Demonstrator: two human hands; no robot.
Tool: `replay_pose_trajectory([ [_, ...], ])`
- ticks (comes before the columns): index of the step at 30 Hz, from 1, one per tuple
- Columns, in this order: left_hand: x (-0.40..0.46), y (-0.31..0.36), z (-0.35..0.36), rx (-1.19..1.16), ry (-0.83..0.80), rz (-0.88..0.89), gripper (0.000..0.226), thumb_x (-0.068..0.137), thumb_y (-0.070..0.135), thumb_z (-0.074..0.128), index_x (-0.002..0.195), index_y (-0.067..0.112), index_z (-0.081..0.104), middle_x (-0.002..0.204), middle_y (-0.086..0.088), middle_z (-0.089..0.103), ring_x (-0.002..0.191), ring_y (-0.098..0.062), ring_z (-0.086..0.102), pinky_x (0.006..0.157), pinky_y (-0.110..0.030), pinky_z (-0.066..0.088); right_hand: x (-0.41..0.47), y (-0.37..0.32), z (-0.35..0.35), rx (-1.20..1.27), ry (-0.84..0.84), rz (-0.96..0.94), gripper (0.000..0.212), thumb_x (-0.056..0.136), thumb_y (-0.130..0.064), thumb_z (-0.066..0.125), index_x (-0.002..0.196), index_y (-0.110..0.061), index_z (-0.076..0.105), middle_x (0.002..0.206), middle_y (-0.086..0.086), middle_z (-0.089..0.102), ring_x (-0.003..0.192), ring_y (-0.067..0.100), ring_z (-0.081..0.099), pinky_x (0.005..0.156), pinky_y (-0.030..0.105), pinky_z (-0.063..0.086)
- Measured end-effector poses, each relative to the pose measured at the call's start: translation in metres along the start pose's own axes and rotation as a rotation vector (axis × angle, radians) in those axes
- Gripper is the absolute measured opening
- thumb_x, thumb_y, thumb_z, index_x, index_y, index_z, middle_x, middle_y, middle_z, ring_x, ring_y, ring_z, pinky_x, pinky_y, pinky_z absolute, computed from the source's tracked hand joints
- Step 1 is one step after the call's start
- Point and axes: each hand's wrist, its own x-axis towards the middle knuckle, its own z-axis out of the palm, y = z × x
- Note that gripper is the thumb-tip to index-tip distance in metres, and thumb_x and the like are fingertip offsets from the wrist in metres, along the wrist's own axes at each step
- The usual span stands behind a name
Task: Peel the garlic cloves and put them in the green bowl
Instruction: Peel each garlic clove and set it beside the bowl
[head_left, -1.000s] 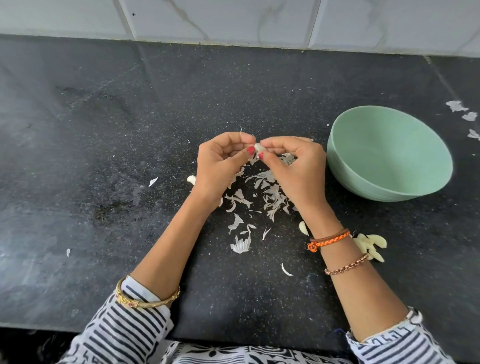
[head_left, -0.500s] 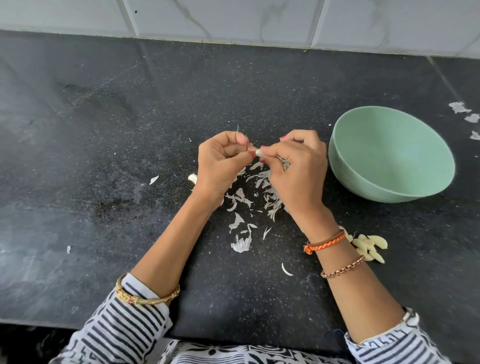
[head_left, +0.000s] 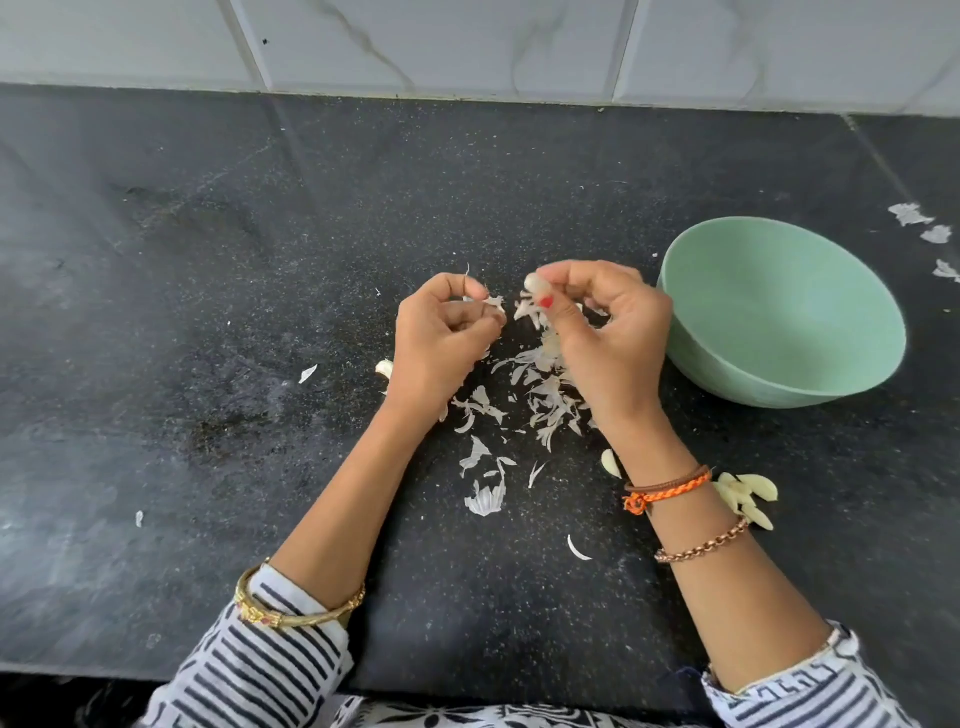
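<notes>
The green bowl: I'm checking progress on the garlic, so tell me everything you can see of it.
The green bowl is a round, pale green, matte bowl that looks like plastic. It stands upright on the black countertop, right of the right hand. Nothing visibly touches it. Its visible inside holds no cloves; the near inner wall is hidden by the rim.

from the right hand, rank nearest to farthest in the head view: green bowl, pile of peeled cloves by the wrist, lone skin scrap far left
From the right hand:
1. green bowl, just to its right.
2. peeled cloves, lower right, beside the wrist.
3. skin scrap, far left, past the left hand.
</notes>
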Motion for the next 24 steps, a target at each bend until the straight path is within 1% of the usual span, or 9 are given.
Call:
replay_pose_trajectory([
  [2, 0.001, 0.001, -0.002, 0.028, 0.04, 0.028, 0.021, 0.08, -0.003, 0.059, 0.077, 0.018, 0.058, 0.058, 0.003, 0.056, 0.056, -0.016, 0.042, 0.052, -0.021, 0.035, 0.001, 0.0, 0.0, 0.01, 0.005, 0.005, 0.009, 0.08, -0.016, 0.07, 0.085, -0.024, 0.067, 0.075, -0.02, 0.062, 0.075, -0.005, 0.054, 0.076, 0.012, 0.037],
  [4, 0.001, 0.004, -0.001, 0.049, 0.043, 0.056, 0.02, 0.08, 0.002, 0.057, 0.074, 0.02, 0.064, 0.06, 0.006, 0.056, 0.055, -0.008, 0.043, 0.053, -0.019, 0.037, 0.001, 0.003, 0.001, -0.021, -0.018, 0.025, 0.007, 0.081, -0.016, 0.07, 0.086, -0.019, 0.07, 0.075, -0.014, 0.064, 0.076, -0.005, 0.054, 0.076, 0.007, 0.035],
  [6, -0.001, 0.007, 0.002, 0.049, -0.002, 0.053, 0.018, 0.081, 0.011, 0.059, 0.071, 0.023, 0.068, 0.066, -0.001, 0.058, 0.06, -0.011, 0.043, 0.053, -0.02, 0.036, -0.001, 0.007, 0.002, -0.07, -0.042, 0.025, 0.007, 0.081, -0.016, 0.069, 0.087, -0.015, 0.073, 0.077, -0.011, 0.065, 0.078, -0.001, 0.055, 0.075, 0.005, 0.035],
  [7, -0.002, 0.007, 0.003, 0.041, -0.017, 0.042, 0.018, 0.083, 0.013, 0.061, 0.071, 0.024, 0.069, 0.067, -0.004, 0.058, 0.061, -0.013, 0.042, 0.052, -0.021, 0.036, -0.002, 0.008, 0.003, -0.104, -0.047, 0.002, 0.008, 0.081, -0.017, 0.069, 0.087, -0.013, 0.074, 0.078, -0.013, 0.064, 0.079, 0.002, 0.055, 0.075, 0.005, 0.034],
  [9, -0.003, 0.007, 0.004, 0.027, -0.026, 0.018, 0.021, 0.087, 0.009, 0.061, 0.072, 0.021, 0.07, 0.066, -0.008, 0.057, 0.061, -0.016, 0.04, 0.051, -0.021, 0.033, -0.003, 0.009, 0.005, -0.177, -0.043, -0.061, 0.009, 0.081, -0.018, 0.068, 0.087, -0.014, 0.074, 0.079, -0.019, 0.06, 0.083, 0.016, 0.056, 0.077, 0.008, 0.035],
  [10, -0.003, 0.008, 0.004, 0.015, -0.025, 0.002, 0.021, 0.088, 0.008, 0.061, 0.072, 0.019, 0.07, 0.065, -0.008, 0.057, 0.06, -0.015, 0.04, 0.051, -0.02, 0.033, -0.003, 0.01, 0.005, -0.207, -0.037, -0.091, 0.01, 0.081, -0.02, 0.068, 0.087, -0.015, 0.074, 0.079, -0.019, 0.06, 0.084, 0.019, 0.055, 0.077, 0.011, 0.035],
  [14, -0.002, 0.009, 0.003, -0.067, -0.039, -0.058, 0.02, 0.086, 0.005, 0.062, 0.071, 0.015, 0.07, 0.058, 0.009, 0.061, 0.056, -0.007, 0.041, 0.051, -0.017, 0.034, -0.003, 0.013, 0.004, -0.273, -0.023, -0.165, 0.022, 0.082, -0.029, 0.059, 0.088, -0.014, 0.074, 0.075, -0.006, 0.068, 0.087, 0.012, 0.046, 0.074, 0.015, 0.035],
  [20, -0.001, 0.006, 0.002, -0.059, -0.053, -0.035, 0.019, 0.082, -0.001, 0.063, 0.068, 0.011, 0.068, 0.055, 0.01, 0.062, 0.05, -0.001, 0.043, 0.051, -0.015, 0.035, -0.001, 0.019, 0.005, -0.383, 0.003, -0.306, 0.015, 0.081, -0.021, 0.062, 0.082, -0.011, 0.074, 0.067, -0.001, 0.069, 0.088, 0.014, 0.044, 0.073, 0.025, 0.037],
  [24, -0.001, 0.005, 0.003, -0.088, -0.019, -0.023, 0.023, 0.082, -0.008, 0.06, 0.064, 0.006, 0.064, 0.055, 0.011, 0.062, 0.047, 0.002, 0.045, 0.052, -0.012, 0.038, -0.005, 0.017, 0.006, -0.386, -0.001, -0.327, 0.015, 0.081, -0.02, 0.062, 0.079, -0.011, 0.073, 0.062, -0.003, 0.065, 0.088, 0.014, 0.044, 0.073, 0.025, 0.037],
])
